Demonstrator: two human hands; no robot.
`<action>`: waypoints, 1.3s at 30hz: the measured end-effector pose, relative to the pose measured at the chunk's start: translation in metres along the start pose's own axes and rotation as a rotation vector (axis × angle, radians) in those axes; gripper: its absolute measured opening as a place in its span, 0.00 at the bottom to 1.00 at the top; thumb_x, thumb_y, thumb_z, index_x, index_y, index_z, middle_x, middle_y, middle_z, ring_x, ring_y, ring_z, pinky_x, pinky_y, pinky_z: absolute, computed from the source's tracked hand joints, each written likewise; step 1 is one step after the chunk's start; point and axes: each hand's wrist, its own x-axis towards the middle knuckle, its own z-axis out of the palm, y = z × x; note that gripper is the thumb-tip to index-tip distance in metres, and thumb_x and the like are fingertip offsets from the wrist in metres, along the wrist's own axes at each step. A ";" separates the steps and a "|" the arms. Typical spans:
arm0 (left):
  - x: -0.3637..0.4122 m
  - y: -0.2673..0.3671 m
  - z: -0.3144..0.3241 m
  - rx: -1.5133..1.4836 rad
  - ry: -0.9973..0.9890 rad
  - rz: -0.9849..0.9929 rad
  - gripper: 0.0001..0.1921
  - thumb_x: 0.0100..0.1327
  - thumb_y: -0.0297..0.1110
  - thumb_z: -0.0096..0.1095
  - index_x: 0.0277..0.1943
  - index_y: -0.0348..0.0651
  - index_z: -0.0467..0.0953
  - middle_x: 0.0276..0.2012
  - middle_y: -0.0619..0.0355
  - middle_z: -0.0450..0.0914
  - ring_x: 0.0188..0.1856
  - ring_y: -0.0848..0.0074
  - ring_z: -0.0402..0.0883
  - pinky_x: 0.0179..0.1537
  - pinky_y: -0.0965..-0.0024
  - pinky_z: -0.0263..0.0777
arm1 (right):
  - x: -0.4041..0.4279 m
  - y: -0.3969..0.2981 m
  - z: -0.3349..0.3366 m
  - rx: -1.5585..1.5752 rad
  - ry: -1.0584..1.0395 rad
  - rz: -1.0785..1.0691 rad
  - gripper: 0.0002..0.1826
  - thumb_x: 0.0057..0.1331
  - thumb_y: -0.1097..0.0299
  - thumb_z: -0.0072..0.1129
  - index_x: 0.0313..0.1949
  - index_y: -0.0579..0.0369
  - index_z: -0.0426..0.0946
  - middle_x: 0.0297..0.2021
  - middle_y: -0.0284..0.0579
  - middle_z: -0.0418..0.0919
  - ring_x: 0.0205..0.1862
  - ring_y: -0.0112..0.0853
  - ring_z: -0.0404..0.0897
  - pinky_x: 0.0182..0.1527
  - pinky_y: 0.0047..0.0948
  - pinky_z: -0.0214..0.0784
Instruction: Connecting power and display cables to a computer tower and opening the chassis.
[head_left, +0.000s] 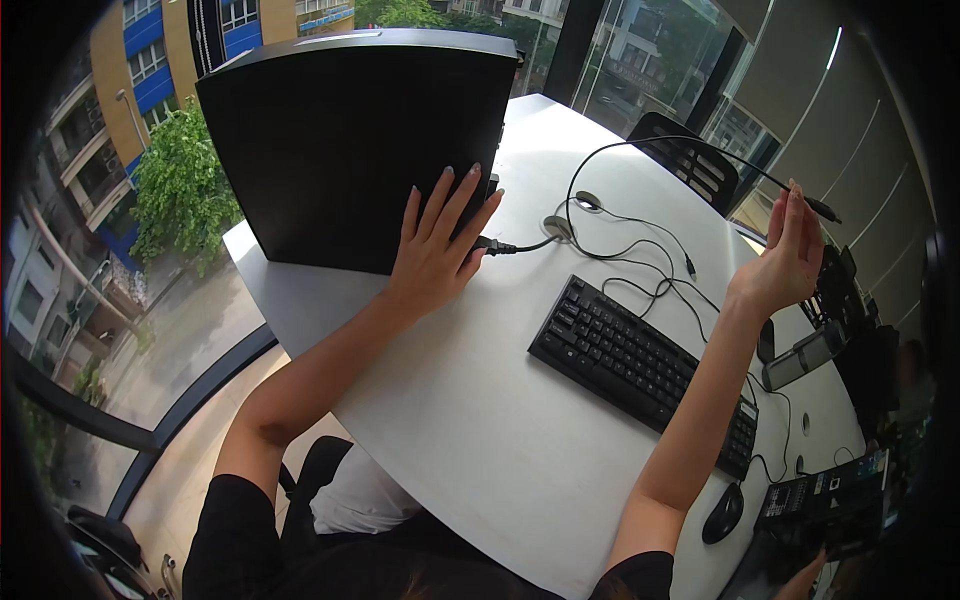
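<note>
My left hand (437, 251) lies with spread fingers on the flat side of a black computer case (337, 165), near its right edge. Just beyond my thumb, a black power plug (495, 246) sits against the case's back, its cord running to a grommet (556, 227) in the white desk (450, 390). Raised over the desk's far right, my right hand (787, 247) pinches a black cable (675, 139) close to its connector (823, 209). That cable arcs through the air back towards the desktop. Whether the case's rear ports hold other plugs is hidden.
A black keyboard (622, 352) lies between my arms, with a mouse (723, 513) to the lower right. Another thin cable's plug (691, 268) rests beyond it. At right are a laptop (817, 495) and another person's hand (802, 576). A mesh chair (686, 161) stands behind the desk.
</note>
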 end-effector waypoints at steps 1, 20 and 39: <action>0.000 -0.002 0.000 0.008 -0.006 0.001 0.40 0.51 0.38 0.69 0.68 0.59 0.58 0.70 0.51 0.47 0.71 0.54 0.46 0.66 0.40 0.41 | -0.002 -0.002 0.002 0.134 0.011 0.133 0.08 0.57 0.74 0.65 0.34 0.59 0.74 0.34 0.47 0.81 0.39 0.31 0.82 0.47 0.23 0.78; -0.004 -0.011 0.002 0.032 0.016 0.004 0.46 0.52 0.48 0.69 0.69 0.40 0.52 0.71 0.44 0.46 0.72 0.48 0.43 0.65 0.35 0.33 | -0.084 0.035 0.076 -0.303 -1.022 0.089 0.12 0.62 0.71 0.51 0.42 0.61 0.78 0.26 0.42 0.77 0.22 0.23 0.67 0.26 0.23 0.59; -0.002 -0.008 0.001 0.047 0.015 -0.001 0.48 0.50 0.46 0.70 0.69 0.35 0.51 0.70 0.40 0.46 0.71 0.44 0.43 0.63 0.33 0.33 | -0.123 0.068 0.085 -0.024 -1.270 0.147 0.08 0.57 0.72 0.64 0.37 0.54 0.84 0.29 0.39 0.84 0.26 0.21 0.77 0.27 0.24 0.64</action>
